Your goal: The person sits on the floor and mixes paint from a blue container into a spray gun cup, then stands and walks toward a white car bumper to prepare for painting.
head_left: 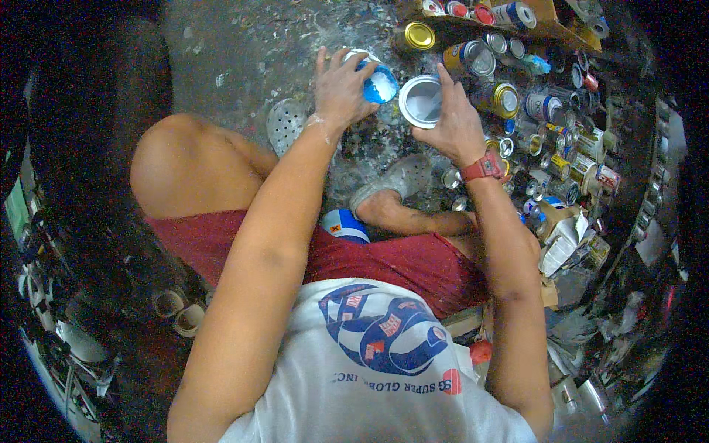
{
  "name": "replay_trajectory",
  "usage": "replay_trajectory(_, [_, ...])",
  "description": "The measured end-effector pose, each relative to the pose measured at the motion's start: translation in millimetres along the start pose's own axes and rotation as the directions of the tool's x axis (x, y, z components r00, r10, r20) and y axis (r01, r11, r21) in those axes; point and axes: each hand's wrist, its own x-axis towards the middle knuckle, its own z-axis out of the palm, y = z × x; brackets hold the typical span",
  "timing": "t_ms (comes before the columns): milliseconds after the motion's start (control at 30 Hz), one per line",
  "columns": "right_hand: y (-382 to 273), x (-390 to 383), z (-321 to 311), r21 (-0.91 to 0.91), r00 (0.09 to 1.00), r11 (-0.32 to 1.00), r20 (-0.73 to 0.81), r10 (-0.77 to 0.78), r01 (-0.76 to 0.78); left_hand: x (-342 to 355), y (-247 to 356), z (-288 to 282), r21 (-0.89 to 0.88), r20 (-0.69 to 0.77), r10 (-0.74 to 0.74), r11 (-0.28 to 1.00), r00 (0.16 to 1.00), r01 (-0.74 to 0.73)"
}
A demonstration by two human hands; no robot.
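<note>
My left hand (341, 90) is closed around a small blue-rimmed container (380, 86) with white matter inside, its mouth tilted toward the right. White smears mark that wrist. Close beside it, my right hand (456, 122) grips an open metal can (421, 102) between thumb and fingers. The can has a pale rim and a greyish-white inside, and its mouth faces up toward me. A narrow gap separates the two vessels. Part of a white rim (362, 56) shows behind my left fingers; what it belongs to is hidden.
Many cans (506, 100) crowd the paint-stained floor (236, 44) at right. A cardboard box (557, 22) with cans stands at the far right. Crumpled paper (565, 247) lies beside my right arm. A blue and white container (345, 225) sits between my legs. Two cups (190, 319) stand at left.
</note>
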Motion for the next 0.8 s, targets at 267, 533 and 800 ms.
replay_trajectory(267, [-43.5,33.3,-28.3,-0.209,0.944,0.943,0.264,-0.199,0.258,-1.5,-1.7,3.1,0.020,0.039,-0.039,0.999,0.998,0.039])
replay_trajectory(533, [-53.5,56.9,-10.7,-0.296,0.903,0.884,0.346,-0.254,0.362,-4.0,-9.0,20.1,-0.016,-0.008,-0.037,0.999,0.999,0.037])
replay_trajectory(800, [-57.6,69.3,-11.6,-0.375,0.863,0.838,0.464,-0.200,0.395,-5.8,-9.7,17.0,-0.023,0.037,-0.042,0.999,0.998,0.043])
